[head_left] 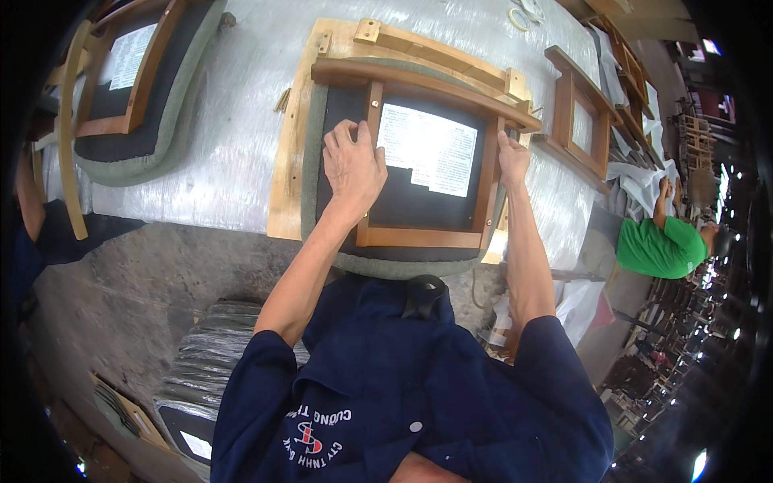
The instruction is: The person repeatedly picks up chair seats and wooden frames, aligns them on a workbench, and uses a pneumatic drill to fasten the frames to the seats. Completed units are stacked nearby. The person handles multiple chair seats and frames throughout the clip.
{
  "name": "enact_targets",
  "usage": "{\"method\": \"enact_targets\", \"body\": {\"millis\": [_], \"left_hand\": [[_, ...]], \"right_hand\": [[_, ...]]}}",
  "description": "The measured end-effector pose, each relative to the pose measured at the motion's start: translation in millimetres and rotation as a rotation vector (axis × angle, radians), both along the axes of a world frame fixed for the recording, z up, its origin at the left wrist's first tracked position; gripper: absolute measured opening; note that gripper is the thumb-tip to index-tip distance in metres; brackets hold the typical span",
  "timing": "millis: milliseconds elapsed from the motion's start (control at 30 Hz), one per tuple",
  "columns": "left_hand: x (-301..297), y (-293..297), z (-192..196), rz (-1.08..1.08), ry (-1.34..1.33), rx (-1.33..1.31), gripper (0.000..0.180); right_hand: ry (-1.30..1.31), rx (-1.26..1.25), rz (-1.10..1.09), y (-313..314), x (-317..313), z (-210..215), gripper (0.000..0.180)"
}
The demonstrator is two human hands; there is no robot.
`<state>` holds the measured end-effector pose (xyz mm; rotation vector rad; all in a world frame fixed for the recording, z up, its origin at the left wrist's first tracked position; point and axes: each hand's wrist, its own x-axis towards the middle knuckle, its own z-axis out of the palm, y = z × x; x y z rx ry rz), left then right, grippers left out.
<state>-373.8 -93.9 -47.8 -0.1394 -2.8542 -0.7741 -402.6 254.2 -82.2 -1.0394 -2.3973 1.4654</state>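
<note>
An upside-down upholstered seat (342, 113) with a green-grey edge and black underside lies in front of me. On it rests a brown wooden frame (419, 237), around two white printed sheets (443, 153). My left hand (354, 165) is at the frame's left rail, its fingers curled; anything in them is hidden. At the upper end of the right rail, my right hand (513, 158) is closed, thumb against the fingers, and what it may hold cannot be made out. Small metal fasteners show in the rails.
A pale wooden jig (286, 193) lies under the seat on a plastic-covered table (193, 201). Another seat with a frame (161, 153) is at left, beside another person's arm. More wooden frames (573, 121) lie at right, near a person in green (664, 245). Wrapped seats (213, 346) are stacked below.
</note>
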Motion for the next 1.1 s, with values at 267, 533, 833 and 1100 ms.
{"method": "enact_targets", "body": {"millis": [267, 533, 833, 1100], "left_hand": [[-46.0, 6.9, -6.4, -0.008, -0.094, 0.055, 0.026], [-8.4, 18.7, -5.7, 0.071, -0.140, 0.060, 0.032], [-20.1, 11.1, -11.9, 0.096, -0.070, 0.055, 0.035], [-22.9, 14.6, -7.0, 0.109, -0.137, 0.050, 0.034]], "right_hand": [[0.016, 0.253, 0.038, -15.3, 0.0, 2.8, 0.039], [0.136, 0.601, 0.137, -29.5, 7.6, -3.9, 0.037], [0.039, 0.682, 0.299, -32.6, 23.3, -5.9, 0.055], [0.079, 0.614, 0.333, -31.8, 26.2, -6.0, 0.061]]}}
